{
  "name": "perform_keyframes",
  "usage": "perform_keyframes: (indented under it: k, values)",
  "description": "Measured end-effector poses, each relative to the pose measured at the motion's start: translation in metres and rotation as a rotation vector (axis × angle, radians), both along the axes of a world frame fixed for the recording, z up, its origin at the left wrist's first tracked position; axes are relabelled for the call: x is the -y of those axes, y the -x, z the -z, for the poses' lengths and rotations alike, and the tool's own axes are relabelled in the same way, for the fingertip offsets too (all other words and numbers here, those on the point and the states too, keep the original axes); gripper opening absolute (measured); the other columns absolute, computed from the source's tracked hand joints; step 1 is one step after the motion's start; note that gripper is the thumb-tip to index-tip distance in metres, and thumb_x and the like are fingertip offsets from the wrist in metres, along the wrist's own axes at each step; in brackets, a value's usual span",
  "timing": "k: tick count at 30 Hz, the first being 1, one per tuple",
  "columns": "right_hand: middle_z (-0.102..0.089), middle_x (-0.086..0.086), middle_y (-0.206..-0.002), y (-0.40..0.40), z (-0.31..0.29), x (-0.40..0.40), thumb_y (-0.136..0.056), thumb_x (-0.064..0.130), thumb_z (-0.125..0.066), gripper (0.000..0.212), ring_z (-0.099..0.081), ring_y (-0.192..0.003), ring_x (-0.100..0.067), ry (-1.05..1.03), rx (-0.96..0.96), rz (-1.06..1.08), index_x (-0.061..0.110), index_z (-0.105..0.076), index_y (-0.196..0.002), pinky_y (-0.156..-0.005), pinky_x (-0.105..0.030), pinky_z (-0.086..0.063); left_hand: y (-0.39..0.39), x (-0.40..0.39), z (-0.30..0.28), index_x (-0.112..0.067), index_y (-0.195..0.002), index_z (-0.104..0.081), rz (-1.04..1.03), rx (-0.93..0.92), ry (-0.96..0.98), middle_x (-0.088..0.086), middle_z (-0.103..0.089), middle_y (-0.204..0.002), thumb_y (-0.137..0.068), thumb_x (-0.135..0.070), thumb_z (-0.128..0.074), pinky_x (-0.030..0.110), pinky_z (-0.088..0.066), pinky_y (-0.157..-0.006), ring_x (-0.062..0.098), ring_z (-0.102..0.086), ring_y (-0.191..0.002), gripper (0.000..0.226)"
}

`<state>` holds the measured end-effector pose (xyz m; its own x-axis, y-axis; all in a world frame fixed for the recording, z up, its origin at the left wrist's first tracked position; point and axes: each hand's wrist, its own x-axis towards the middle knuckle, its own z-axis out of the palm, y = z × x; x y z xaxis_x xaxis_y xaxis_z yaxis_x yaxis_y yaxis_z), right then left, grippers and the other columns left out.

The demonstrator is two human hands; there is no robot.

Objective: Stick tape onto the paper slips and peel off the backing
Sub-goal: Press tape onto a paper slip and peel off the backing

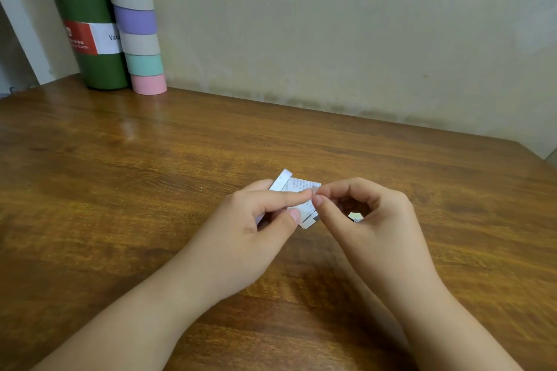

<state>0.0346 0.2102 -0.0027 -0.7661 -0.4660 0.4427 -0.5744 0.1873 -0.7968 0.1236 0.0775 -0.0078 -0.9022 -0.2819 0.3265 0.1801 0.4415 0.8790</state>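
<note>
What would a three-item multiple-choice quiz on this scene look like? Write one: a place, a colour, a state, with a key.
1. Where is the bottle?
A. far left corner of the table, by the wall
B. beside the hands
C. right edge of the table

2. What colour is the bottom roll of the stack?
A. purple
B. pink
C. teal

3. What is the right hand doing?
A. lying flat on the table
B. gripping the bottle
C. pinching something small at the edge of the slips

Key: 1 A, it stands at the back left against the wall; 2 B, the lowest roll is pink; 3 C, thumb and forefinger meet at the slips that the left hand holds.
</note>
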Motion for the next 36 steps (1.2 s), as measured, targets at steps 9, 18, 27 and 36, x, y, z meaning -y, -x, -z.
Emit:
perform_keyframes:
  k: [9, 18, 27, 36]
  values:
    - [-0.066, 0.011, -0.07, -0.0011, -0.001, -0.0018, -0.079, 0.013, -0.072, 0.013, -0.059, -0.067, -0.005, 0.003, -0.035, -0.023, 0.025, -0.071, -0.074, -0.063, -0.01, -0.043, 0.0016, -0.0004, -0.0036, -0.026, -0.098, -0.071, 0.035, 0.008, -0.168, -0.031, -0.055, -0.056, -0.092, -0.006, -0.05, 0.0, -0.035, -0.064, -0.014, -0.053, -0.063, 0.029]
    - [-0.065, 0.012, -0.069, -0.0007, -0.0014, -0.0009, -0.079, 0.013, -0.072, 0.015, -0.058, -0.066, -0.005, 0.011, -0.044, -0.023, 0.026, -0.07, -0.073, -0.063, -0.01, -0.043, 0.0027, 0.0018, -0.0032, -0.027, -0.095, -0.076, 0.054, 0.042, -0.337, -0.006, -0.038, -0.051, -0.09, -0.018, -0.057, 0.011, -0.033, -0.055, 0.007, -0.037, -0.054, 0.022]
    - [-0.066, 0.005, -0.066, -0.0019, -0.0015, -0.0006, -0.076, 0.012, -0.076, 0.008, -0.056, -0.063, -0.002, 0.034, -0.061, -0.034, 0.02, -0.073, -0.076, -0.062, -0.009, -0.043, 0.0014, -0.001, -0.0058, -0.03, -0.095, -0.074, 0.079, 0.009, -0.282, -0.021, -0.049, -0.049, -0.093, -0.014, -0.055, 0.004, -0.035, -0.061, -0.005, -0.048, -0.054, 0.026]
    - [-0.065, 0.01, -0.065, -0.0014, -0.0013, -0.001, -0.076, 0.009, -0.073, 0.014, -0.058, -0.065, -0.004, 0.016, -0.086, -0.028, 0.022, -0.071, -0.075, -0.062, -0.008, -0.042, 0.0005, -0.0022, -0.0056, -0.02, -0.1, -0.07, 0.07, -0.006, -0.177, -0.03, -0.055, -0.056, -0.093, -0.004, -0.048, 0.0, -0.035, -0.064, -0.014, -0.054, -0.063, 0.028]
